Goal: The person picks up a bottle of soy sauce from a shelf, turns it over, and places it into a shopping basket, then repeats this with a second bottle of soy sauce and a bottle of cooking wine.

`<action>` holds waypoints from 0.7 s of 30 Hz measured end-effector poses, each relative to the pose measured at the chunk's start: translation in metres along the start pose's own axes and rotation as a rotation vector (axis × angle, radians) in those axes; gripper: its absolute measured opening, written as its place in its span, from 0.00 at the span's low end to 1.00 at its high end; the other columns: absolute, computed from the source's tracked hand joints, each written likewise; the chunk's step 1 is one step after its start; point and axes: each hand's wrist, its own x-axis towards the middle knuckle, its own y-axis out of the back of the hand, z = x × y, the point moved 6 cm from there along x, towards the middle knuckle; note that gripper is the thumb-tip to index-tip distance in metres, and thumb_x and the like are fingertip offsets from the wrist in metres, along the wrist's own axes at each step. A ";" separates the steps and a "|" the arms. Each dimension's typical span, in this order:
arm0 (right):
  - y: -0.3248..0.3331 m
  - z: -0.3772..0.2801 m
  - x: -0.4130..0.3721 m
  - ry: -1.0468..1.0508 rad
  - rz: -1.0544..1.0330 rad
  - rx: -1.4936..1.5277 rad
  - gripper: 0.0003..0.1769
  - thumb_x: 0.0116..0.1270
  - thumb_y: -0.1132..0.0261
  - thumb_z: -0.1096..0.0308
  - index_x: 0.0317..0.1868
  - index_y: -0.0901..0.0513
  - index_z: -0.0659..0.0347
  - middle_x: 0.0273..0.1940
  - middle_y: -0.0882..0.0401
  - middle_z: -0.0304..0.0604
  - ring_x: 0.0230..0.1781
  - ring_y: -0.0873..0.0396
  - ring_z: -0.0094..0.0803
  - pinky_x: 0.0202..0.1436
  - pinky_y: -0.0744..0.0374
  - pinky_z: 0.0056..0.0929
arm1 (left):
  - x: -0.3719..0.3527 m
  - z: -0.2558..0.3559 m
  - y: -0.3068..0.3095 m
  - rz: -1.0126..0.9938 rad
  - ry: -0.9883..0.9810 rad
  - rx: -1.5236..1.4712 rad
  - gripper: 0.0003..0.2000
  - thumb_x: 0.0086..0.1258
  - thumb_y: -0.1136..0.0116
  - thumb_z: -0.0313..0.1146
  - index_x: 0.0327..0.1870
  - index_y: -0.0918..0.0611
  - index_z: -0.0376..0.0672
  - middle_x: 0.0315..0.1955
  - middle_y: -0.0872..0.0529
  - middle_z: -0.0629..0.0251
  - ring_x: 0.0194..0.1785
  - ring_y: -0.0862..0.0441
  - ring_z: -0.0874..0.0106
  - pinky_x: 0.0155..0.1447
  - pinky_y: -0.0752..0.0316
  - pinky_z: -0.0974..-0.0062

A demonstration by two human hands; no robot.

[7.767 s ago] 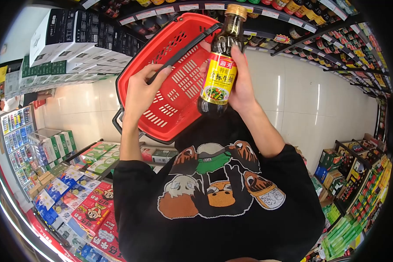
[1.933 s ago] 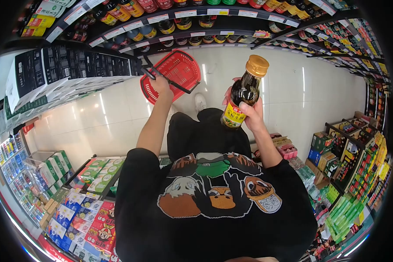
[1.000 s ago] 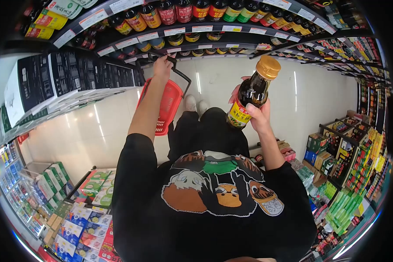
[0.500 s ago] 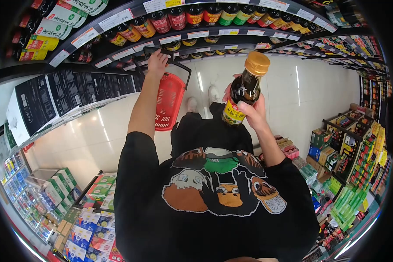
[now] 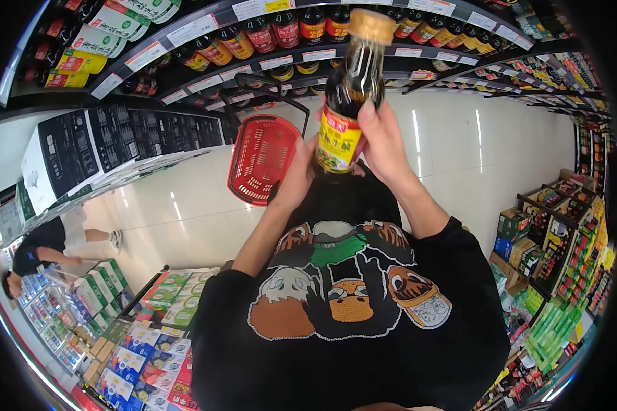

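Note:
A dark sauce bottle [image 5: 343,140] with a gold cap and a yellow and red label stands almost upright in front of my chest. My right hand [image 5: 382,140] is wrapped round its right side, thumb on the glass. Close to the bottle's lower left is my left hand [image 5: 299,168], its fingers partly hidden behind the bottle; whether they grip it is unclear. An empty red basket [image 5: 264,154] with its black handle raised is at the left, beyond my left hand and not held.
Shelves [image 5: 322,55] of sauce bottles curve across the front. Stacked black boxes [image 5: 110,140] stand at the left, with a person [image 5: 41,246] in dark clothes behind them. Carton displays [image 5: 151,356] are at the lower left, and more goods [image 5: 548,233] fill the right.
My left hand has let go of the basket's handle and come over to the bottle. The bottle has moved up and left in view. A person has appeared at the left.

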 end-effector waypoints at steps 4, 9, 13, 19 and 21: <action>-0.019 -0.013 0.015 -0.007 -0.032 0.001 0.35 0.85 0.56 0.40 0.71 0.32 0.65 0.59 0.19 0.49 0.57 0.18 0.36 0.64 0.21 0.37 | -0.007 0.020 0.009 0.080 -0.108 0.259 0.22 0.87 0.57 0.45 0.65 0.25 0.32 0.47 0.14 0.61 0.49 0.17 0.74 0.57 0.23 0.73; -0.041 -0.020 0.032 -0.051 -0.189 0.018 0.42 0.84 0.68 0.35 0.70 0.28 0.64 0.61 0.18 0.54 0.60 0.16 0.46 0.66 0.19 0.47 | -0.027 0.054 -0.010 0.218 -0.068 0.390 0.21 0.87 0.53 0.44 0.63 0.24 0.32 0.45 0.13 0.61 0.48 0.17 0.74 0.55 0.23 0.73; -0.058 -0.018 0.028 -0.108 -0.196 0.105 0.42 0.84 0.69 0.36 0.69 0.27 0.64 0.58 0.16 0.53 0.58 0.15 0.45 0.60 0.15 0.45 | -0.037 0.072 -0.013 0.286 -0.151 0.476 0.20 0.85 0.50 0.42 0.63 0.23 0.31 0.48 0.12 0.58 0.51 0.16 0.73 0.57 0.23 0.71; -0.079 -0.006 0.022 -0.166 -0.243 0.110 0.47 0.82 0.72 0.31 0.64 0.22 0.66 0.54 0.14 0.52 0.50 0.11 0.43 0.54 0.13 0.41 | -0.055 0.085 -0.013 0.260 -0.167 0.596 0.23 0.78 0.39 0.39 0.66 0.25 0.32 0.53 0.12 0.57 0.56 0.16 0.71 0.63 0.24 0.70; -0.083 -0.003 0.021 -0.170 -0.237 0.103 0.48 0.81 0.72 0.30 0.63 0.22 0.67 0.53 0.14 0.52 0.49 0.11 0.43 0.53 0.12 0.40 | -0.060 0.084 -0.007 0.242 -0.157 0.509 0.26 0.75 0.35 0.37 0.67 0.27 0.33 0.54 0.13 0.58 0.57 0.16 0.70 0.64 0.24 0.69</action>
